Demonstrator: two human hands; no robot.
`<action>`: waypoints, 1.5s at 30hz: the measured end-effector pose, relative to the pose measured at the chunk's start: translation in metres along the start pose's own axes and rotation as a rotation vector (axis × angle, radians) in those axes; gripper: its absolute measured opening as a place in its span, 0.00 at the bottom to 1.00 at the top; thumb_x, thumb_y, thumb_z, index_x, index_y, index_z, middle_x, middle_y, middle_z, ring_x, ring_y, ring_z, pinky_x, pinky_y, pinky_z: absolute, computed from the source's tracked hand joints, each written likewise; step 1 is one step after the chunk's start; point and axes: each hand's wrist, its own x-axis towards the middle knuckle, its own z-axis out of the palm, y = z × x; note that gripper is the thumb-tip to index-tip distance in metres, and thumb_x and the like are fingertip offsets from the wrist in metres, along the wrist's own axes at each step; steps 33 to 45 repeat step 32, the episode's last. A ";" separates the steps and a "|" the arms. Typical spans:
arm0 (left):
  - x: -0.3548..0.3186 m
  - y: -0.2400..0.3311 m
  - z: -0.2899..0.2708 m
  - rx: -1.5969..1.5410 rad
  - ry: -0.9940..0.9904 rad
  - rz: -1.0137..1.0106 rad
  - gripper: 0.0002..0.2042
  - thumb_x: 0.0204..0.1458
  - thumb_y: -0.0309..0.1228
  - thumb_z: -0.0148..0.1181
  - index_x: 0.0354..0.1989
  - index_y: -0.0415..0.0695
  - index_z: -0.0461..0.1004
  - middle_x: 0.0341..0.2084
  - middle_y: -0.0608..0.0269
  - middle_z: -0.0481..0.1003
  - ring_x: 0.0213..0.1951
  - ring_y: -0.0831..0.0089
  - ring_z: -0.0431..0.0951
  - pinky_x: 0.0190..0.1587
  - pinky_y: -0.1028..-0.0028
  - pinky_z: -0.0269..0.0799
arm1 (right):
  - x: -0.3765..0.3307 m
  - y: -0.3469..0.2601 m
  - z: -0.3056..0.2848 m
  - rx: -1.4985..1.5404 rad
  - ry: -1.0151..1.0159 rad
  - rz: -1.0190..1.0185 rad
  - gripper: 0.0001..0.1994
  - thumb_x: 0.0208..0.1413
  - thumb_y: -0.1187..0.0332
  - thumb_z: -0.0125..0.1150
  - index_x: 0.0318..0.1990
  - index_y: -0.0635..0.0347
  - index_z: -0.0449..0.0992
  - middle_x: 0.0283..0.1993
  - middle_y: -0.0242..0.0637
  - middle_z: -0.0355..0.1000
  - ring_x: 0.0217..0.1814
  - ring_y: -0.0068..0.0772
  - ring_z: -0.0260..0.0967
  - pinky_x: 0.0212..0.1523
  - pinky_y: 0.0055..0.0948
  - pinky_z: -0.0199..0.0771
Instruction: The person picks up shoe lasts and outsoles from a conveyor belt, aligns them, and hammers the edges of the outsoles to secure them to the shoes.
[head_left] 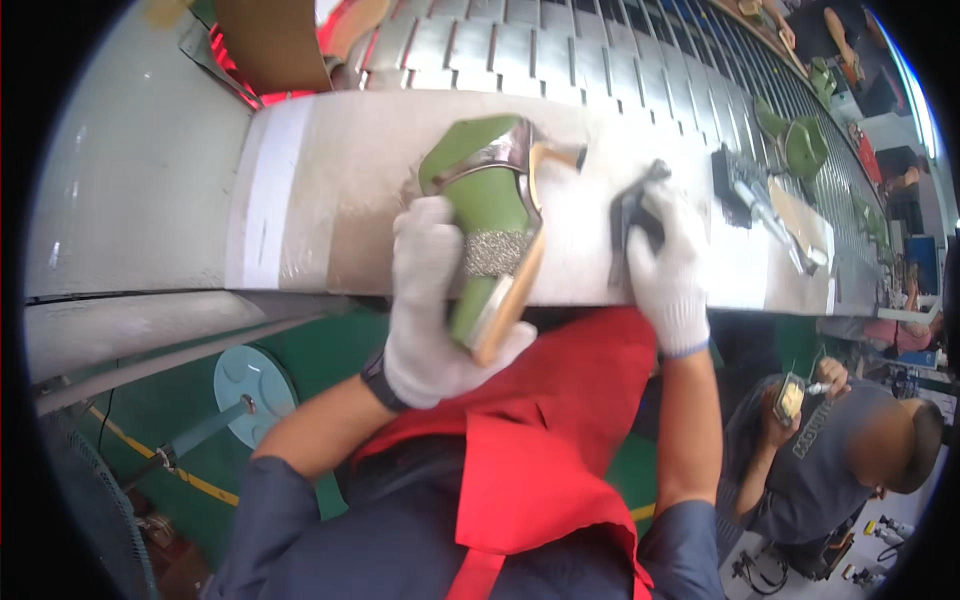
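L hand [432, 310] gripping green high-heel shoe [490, 215] – sole up, over desk [330, 200] edge. R hand [668, 262] clamped on dark tool [632, 215] – resting on desk.

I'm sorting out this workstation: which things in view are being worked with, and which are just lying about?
In hand:
left hand grips the green high-heeled shoe
right hand rests on a dark tool

Lying about:
black tool on the bench
green shoes on the conveyor
cardboard box
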 end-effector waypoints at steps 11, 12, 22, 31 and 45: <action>0.035 -0.030 -0.081 -1.217 0.032 -0.908 0.49 0.57 0.66 0.71 0.77 0.44 0.64 0.72 0.49 0.73 0.72 0.47 0.72 0.78 0.40 0.62 | -0.046 -0.070 0.005 2.517 -0.416 0.718 0.41 0.73 0.40 0.49 0.78 0.70 0.61 0.72 0.67 0.70 0.55 0.70 0.83 0.43 0.55 0.92; 0.038 -0.032 -0.080 -1.292 -0.103 -0.853 0.46 0.59 0.64 0.69 0.76 0.42 0.65 0.71 0.47 0.73 0.72 0.47 0.73 0.76 0.41 0.66 | -0.046 -0.073 -0.001 2.472 -0.477 0.815 0.42 0.72 0.39 0.49 0.78 0.70 0.61 0.71 0.67 0.70 0.52 0.70 0.83 0.40 0.55 0.91; 0.038 0.014 -0.091 -0.478 -1.134 -0.832 0.17 0.69 0.38 0.64 0.59 0.39 0.82 0.47 0.54 0.87 0.47 0.61 0.89 0.52 0.63 0.84 | 0.119 -0.038 0.020 1.574 0.127 0.644 0.22 0.70 0.67 0.60 0.66 0.70 0.74 0.53 0.45 0.81 0.48 0.35 0.82 0.43 0.37 0.88; -0.082 -0.028 -0.257 0.165 -1.357 -1.610 0.10 0.65 0.36 0.64 0.40 0.43 0.87 0.32 0.61 0.88 0.39 0.73 0.89 0.48 0.64 0.86 | 0.173 0.063 0.092 0.561 -0.047 0.795 0.35 0.59 0.48 0.69 0.69 0.61 0.75 0.65 0.56 0.79 0.69 0.63 0.75 0.73 0.45 0.72; -0.083 -0.027 -0.258 0.171 -1.360 -1.617 0.10 0.65 0.36 0.64 0.40 0.43 0.87 0.32 0.61 0.88 0.39 0.73 0.89 0.48 0.64 0.86 | 0.168 0.060 0.093 0.489 -0.059 0.758 0.36 0.60 0.48 0.69 0.73 0.56 0.71 0.69 0.55 0.77 0.71 0.61 0.74 0.73 0.46 0.72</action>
